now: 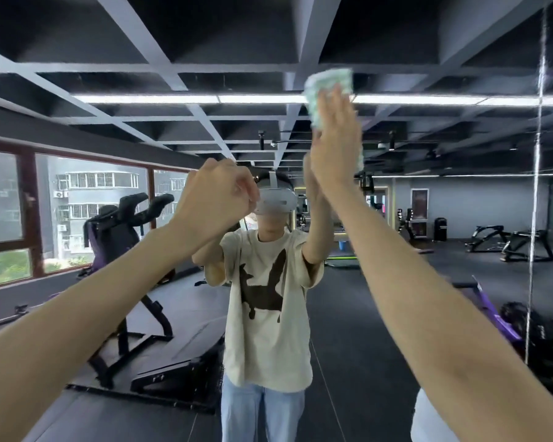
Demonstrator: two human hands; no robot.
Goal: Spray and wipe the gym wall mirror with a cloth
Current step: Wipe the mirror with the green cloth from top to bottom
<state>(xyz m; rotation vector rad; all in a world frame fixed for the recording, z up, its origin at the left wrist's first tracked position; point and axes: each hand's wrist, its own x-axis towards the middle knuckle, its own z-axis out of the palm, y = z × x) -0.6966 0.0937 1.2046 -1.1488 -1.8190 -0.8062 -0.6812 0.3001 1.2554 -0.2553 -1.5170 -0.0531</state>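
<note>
So your right hand [334,145] is way up high, just right of the middle, fingers straight and close together, flat palm pressing the cloth [328,79] against the wall mirror [444,202]. The cloth's a white one with a greenish pattern; it sticks out above your fingertips and a bit hangs down the right side of your hand. It sits up where the ceiling light strip [186,98] reflects. Your left hand [216,199] is lower and to the left, raised near the glass with the fingers curled in tight. You only see the back of it, so can't tell if anything's in there. Your reflection's dead centre: cream T-shirt [268,298] with a dark print, and a white headset [275,200]. A vertical mirror seam [537,173] runs down the far right. On the left there's a black and purple gym machine [122,237] in front of the windows [87,202].
</note>
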